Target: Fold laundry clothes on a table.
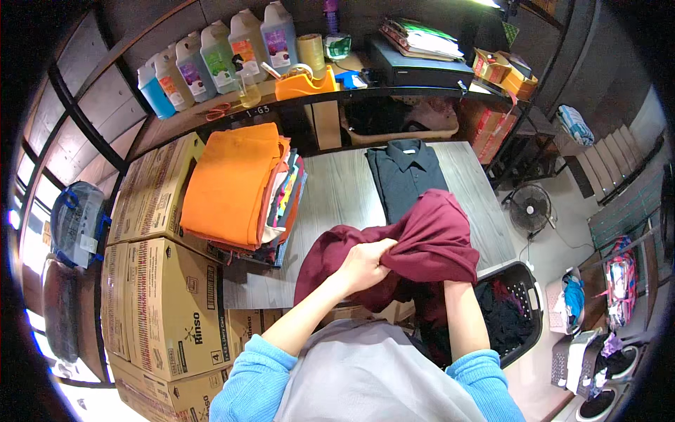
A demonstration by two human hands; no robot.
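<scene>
A crumpled maroon cloth garment [437, 237] is raised in front of me, above the near edge of the grey wood-grain table [337, 184]. My left hand [369, 266] grips a bunched fold of it near the middle. My right forearm goes up under the cloth on the right, and the cloth hides that hand. Just beyond the garment lies a folded dark collared shirt [408, 174], its lower part covered by the maroon cloth. To the left stands a tall stack of folded clothes with an orange cloth [232, 184] on top.
Cardboard boxes [174, 311] are piled against the table's left side. A black laundry basket [535, 322] with dark clothes stands at the right. The back shelf holds plastic jugs [219, 58], an orange tape dispenser [306, 84] and a dark box [416, 66]. A fan [530, 208] stands on the floor.
</scene>
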